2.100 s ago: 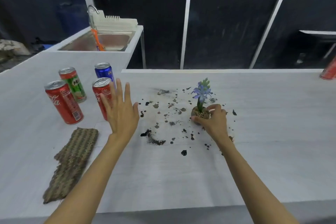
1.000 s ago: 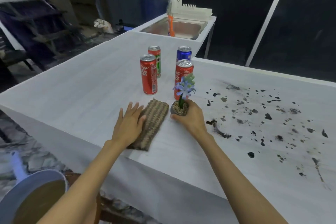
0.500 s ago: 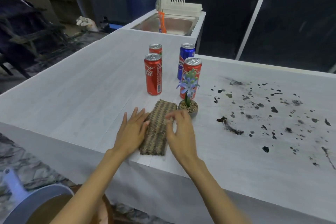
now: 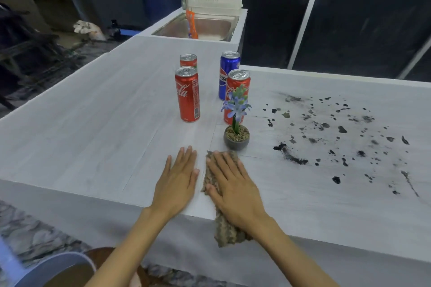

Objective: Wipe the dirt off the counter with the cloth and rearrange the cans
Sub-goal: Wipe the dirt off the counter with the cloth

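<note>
White wood-grain counter (image 4: 93, 123), dark dirt (image 4: 289, 158) scattered; sink (image 4: 210, 28) behind

Your right hand (image 4: 233, 186) presses flat on the cloth (image 4: 225, 232), which droops over the counter (image 4: 93, 135) edge, and your left hand (image 4: 178, 184) lies flat just beside it. Four cans (image 4: 187, 95) stand behind the potted flower (image 4: 236, 138), with dirt (image 4: 289, 156) scattered to the right.

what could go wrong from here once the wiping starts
1. The cloth hangs partly over the near edge of the counter, pinned only by the flat right hand; lifting that hand may drop it.
2. The flower pot stands just beyond the cloth; a sweep toward the dirt could clip it and tip it into the red can behind.
</note>
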`<action>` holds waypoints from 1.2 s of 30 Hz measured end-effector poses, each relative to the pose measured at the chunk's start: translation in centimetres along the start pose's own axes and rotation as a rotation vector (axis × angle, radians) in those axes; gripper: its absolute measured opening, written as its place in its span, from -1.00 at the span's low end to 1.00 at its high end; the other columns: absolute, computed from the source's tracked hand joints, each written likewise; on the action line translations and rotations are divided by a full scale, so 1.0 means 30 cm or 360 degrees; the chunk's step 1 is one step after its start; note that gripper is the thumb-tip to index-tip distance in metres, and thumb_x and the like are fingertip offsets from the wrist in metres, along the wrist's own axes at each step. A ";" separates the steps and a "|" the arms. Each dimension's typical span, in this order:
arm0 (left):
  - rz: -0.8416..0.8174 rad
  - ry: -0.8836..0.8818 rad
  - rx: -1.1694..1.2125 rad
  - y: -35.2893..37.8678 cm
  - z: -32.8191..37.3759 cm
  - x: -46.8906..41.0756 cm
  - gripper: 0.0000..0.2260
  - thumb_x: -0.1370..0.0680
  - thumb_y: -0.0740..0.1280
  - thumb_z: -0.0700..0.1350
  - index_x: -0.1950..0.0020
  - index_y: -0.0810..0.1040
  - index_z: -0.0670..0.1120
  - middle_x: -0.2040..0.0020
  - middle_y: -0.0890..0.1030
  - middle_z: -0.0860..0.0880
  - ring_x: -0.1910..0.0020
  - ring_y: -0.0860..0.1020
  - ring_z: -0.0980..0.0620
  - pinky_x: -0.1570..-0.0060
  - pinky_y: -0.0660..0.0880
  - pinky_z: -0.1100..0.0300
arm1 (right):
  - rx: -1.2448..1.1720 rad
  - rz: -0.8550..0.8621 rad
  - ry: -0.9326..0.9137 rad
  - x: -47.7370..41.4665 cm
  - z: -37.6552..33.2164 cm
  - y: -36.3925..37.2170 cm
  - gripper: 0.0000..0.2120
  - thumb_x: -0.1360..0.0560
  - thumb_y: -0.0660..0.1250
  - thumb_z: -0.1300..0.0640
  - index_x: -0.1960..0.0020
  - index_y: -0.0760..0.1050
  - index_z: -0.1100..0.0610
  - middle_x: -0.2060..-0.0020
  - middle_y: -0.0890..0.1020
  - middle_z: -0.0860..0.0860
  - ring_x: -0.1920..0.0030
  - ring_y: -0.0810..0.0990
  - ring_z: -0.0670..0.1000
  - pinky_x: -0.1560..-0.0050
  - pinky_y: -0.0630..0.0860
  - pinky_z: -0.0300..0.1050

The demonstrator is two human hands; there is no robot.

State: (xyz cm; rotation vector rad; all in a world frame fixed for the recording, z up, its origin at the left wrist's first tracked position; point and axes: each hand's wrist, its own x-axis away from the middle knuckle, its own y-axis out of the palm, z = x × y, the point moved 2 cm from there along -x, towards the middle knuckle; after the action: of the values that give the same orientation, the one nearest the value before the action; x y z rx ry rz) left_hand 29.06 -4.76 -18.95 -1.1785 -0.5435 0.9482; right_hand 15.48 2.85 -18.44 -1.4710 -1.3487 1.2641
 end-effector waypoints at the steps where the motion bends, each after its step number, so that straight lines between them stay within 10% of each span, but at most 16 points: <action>1: -0.0003 0.0046 -0.0024 0.019 0.046 0.007 -0.53 -0.63 -0.13 0.03 -0.51 -0.14 -0.04 -0.54 -0.14 0.04 -0.48 -0.24 0.16 -0.43 -0.33 0.19 | 0.0031 -0.0022 0.0023 0.069 0.044 -0.016 -0.45 -0.56 -0.18 -0.18 -0.49 -0.24 -0.09 -0.50 -0.21 -0.14 -0.50 -0.29 -0.10 -0.46 -0.40 -0.16; 12: -0.0006 0.0166 -0.0053 0.142 0.338 -0.077 -0.49 -0.61 -0.14 0.09 -0.51 -0.12 -0.08 -0.55 -0.06 -0.01 -0.52 -0.12 0.10 -0.44 -0.26 0.17 | 0.0054 0.0066 0.0899 0.044 0.415 -0.139 -0.36 -0.56 -0.05 -0.24 -0.53 -0.09 0.02 -0.54 -0.11 -0.02 -0.53 -0.18 -0.01 -0.51 -0.25 -0.03; 19: 0.0051 0.0199 -0.0050 0.141 0.335 -0.076 -0.49 -0.61 -0.14 0.10 -0.51 -0.13 -0.07 -0.55 -0.07 0.01 -0.50 -0.16 0.13 -0.43 -0.26 0.19 | 0.0010 0.0066 0.0397 0.221 0.460 -0.144 -0.46 -0.58 -0.08 -0.17 -0.51 -0.11 -0.09 -0.51 -0.14 -0.17 -0.50 -0.27 -0.11 -0.47 -0.33 -0.20; 25: 0.0047 0.0186 -0.0070 0.139 0.343 -0.072 -0.49 -0.61 -0.15 0.08 -0.50 -0.14 -0.09 -0.55 -0.08 0.00 -0.52 -0.15 0.10 -0.42 -0.26 0.20 | 0.0232 0.0037 0.0871 0.130 0.634 -0.213 -0.48 -0.62 -0.10 -0.06 -0.52 -0.09 0.08 -0.54 -0.05 0.05 -0.53 -0.16 0.05 -0.51 -0.28 -0.03; 36: -0.0055 0.0442 0.0204 0.149 0.425 -0.113 -0.55 -0.63 -0.08 -0.02 -0.51 -0.06 -0.04 -0.54 -0.05 0.08 -0.43 -0.20 0.27 -0.43 -0.23 0.31 | 0.0132 0.0110 0.0625 0.253 0.586 -0.181 -0.50 -0.60 -0.06 -0.12 -0.51 -0.03 -0.06 -0.52 -0.06 -0.12 -0.49 -0.27 -0.07 -0.45 -0.32 -0.15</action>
State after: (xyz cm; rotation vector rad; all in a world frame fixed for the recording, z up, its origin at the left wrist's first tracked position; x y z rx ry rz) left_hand 15.78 -0.55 -18.62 -1.1574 -0.2753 0.7626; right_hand -3.22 9.65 -18.42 -1.6163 -0.9827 0.9928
